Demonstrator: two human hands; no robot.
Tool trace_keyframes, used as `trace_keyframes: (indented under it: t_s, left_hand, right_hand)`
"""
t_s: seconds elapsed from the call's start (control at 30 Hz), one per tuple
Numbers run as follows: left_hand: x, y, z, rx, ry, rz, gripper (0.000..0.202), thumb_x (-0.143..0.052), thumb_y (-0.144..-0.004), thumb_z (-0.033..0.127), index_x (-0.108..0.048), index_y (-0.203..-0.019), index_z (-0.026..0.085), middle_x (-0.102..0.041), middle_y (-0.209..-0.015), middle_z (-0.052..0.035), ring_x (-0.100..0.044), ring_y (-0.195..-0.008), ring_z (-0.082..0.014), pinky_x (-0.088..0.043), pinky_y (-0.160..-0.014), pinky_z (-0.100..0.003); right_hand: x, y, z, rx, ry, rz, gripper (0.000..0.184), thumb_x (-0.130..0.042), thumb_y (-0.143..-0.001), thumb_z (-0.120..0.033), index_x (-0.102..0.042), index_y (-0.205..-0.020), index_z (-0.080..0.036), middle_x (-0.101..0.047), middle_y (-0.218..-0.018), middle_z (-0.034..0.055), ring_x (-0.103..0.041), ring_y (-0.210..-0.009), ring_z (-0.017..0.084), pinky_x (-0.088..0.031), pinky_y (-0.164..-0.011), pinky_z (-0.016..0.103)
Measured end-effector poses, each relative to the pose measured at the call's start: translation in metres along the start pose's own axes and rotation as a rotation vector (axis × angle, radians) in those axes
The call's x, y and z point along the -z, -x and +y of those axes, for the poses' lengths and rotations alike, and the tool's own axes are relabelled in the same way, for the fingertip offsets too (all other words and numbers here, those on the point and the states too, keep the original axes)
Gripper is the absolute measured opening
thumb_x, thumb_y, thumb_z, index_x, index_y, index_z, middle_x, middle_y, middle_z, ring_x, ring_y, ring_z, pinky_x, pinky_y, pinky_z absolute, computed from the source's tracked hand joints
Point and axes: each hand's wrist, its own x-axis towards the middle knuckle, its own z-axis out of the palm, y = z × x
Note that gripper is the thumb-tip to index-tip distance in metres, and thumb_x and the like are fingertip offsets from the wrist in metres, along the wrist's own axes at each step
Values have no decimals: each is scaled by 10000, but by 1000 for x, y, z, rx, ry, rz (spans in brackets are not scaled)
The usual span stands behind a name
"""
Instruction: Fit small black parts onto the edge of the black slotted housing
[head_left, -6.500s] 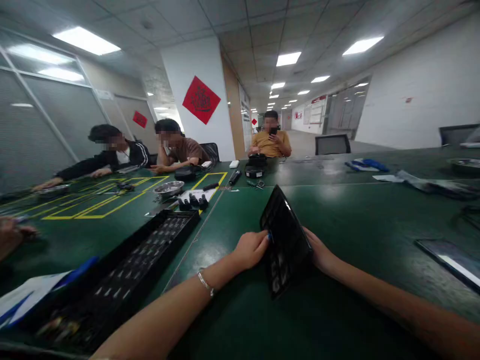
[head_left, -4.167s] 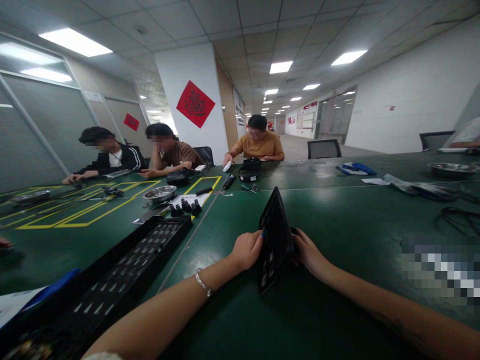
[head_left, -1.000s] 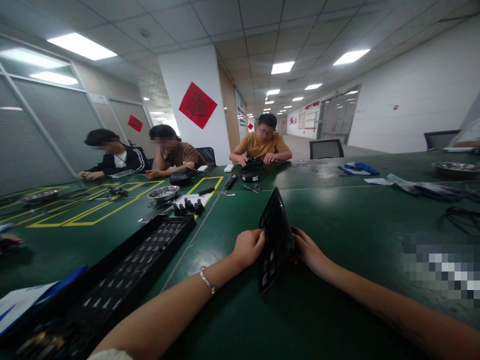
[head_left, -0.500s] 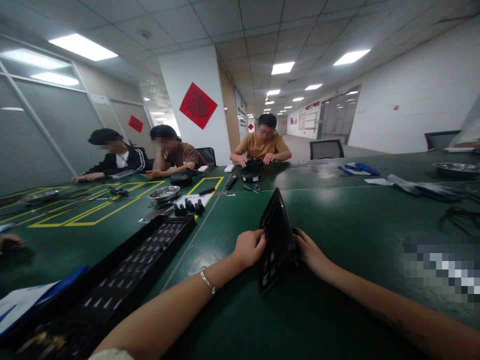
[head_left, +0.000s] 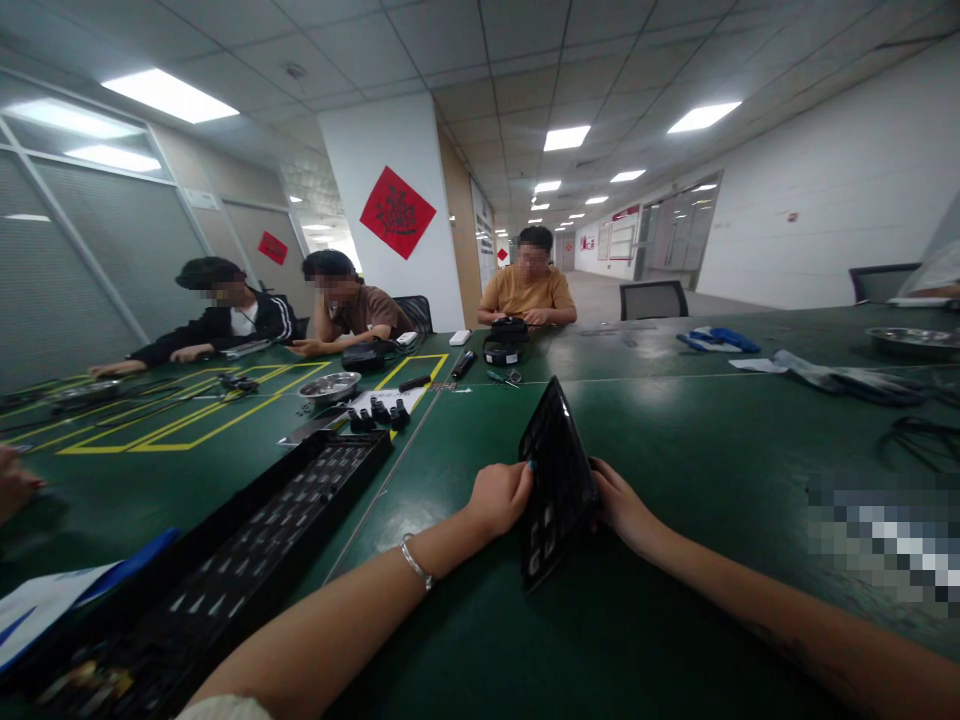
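Note:
A thin, dark flat panel (head_left: 556, 490) with rows of small pale marks on its face is held upright on edge, tilted, above the green table. My left hand (head_left: 504, 497) pinches its left edge, thumb on the near face. On the opposite side, my right hand (head_left: 624, 505) grips the right edge; some of its fingers are hidden behind the panel. What kind of panel it is, I cannot tell. To the left lies a long black tray (head_left: 300, 510) with rows of small light pieces in it.
Black cylindrical parts (head_left: 379, 412) stand beyond the tray, near a metal bowl (head_left: 330, 387). A screwdriver-like tool (head_left: 502, 377) lies ahead. Gloves (head_left: 840, 378) and another metal bowl (head_left: 911, 340) are at right. Three people sit across the green table (head_left: 450, 460); another person's hand (head_left: 15, 485) shows at far left.
The panel has turned slightly in my hands, showing more of its marked face. Across the table, one person's hands have drawn back, and the far-left person's arm reaches farther left.

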Motion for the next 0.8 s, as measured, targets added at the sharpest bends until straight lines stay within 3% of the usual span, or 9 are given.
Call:
trace_keyframes:
  t_s: [0.27,0.5,0.8]
  left_hand:
    - [4,2,2,-26,-12,-14,374,-248,-900,332,-570,-786,180,-632,-744,-60,-595,-722,-193,-352,-617,-252]
    - [2,0,1,-5,15,-20,496,-127,-929,354,-568,-782,180,-625,-718,-66,-594,-709,-187,-356,-623,-255]
    - [3,1,2,-7,-20,-33,351,-253,-894,323,-562,-799,187,-632,-752,-60,-592,-738,-195,-359,-638,-259]
  right_hand:
    - [2,-3,5,11,-20,4,426,-476,-781,-491,-428,-1057,-171,-557,-596,-23,-540,-435,129,-393,-379,242]
    - [1,-3,5,13,-25,3,411,-484,-775,-499,-440,-1027,-177,-538,-587,-32,-534,-432,122,-389,-374,234]
    - [2,-4,6,22,-36,-9,393,-507,-763,-474,-442,-1017,-181,-554,-603,-29,-535,-439,124,-390,-379,233]
